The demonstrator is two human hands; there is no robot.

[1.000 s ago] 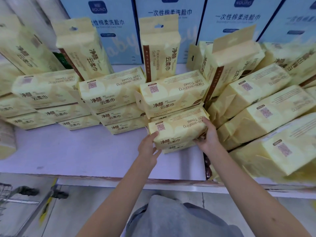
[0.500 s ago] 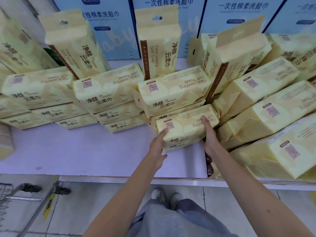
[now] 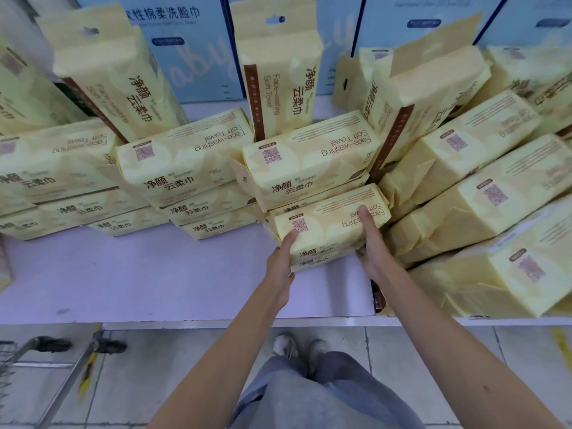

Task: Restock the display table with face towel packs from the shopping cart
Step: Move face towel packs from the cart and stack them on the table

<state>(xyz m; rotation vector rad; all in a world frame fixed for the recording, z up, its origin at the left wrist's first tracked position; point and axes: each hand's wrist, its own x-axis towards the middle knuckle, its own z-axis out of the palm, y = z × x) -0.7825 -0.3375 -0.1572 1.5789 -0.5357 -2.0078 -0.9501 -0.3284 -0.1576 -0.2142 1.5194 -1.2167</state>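
Clasping the front pack (image 3: 328,230) by its two ends, with the left hand (image 3: 283,258) at the near-left corner and the right hand (image 3: 371,252) at the right end. Both thumbs lie on the top face, and the other fingers are hidden behind the ends, so cannot tell how far curled.

Has changed over the last second: was tilted and held out in front of the stack (image 3: 309,159), and now sits pushed back and level. Rests on a lower pack (image 3: 312,263) and touches the stack behind. Looks all but placed, so probably only squaring up and letting go remain, then a turn to the shopping cart (image 3: 18,360) at lower left for the next one. Cannot see what is left in it.

Tight on the right: butts close against the leaning pile (image 3: 464,218), with little room to slide fingers out sideways. Safer to draw straight back toward the body. Open on the left, across a broad bare stretch of tabletop (image 3: 139,274) free for more packs. Sits well back from the front edge, with no overhang. Worth avoiding a hard shove, given the upright packs (image 3: 278,72) propped behind against the blue boxes (image 3: 185,41)
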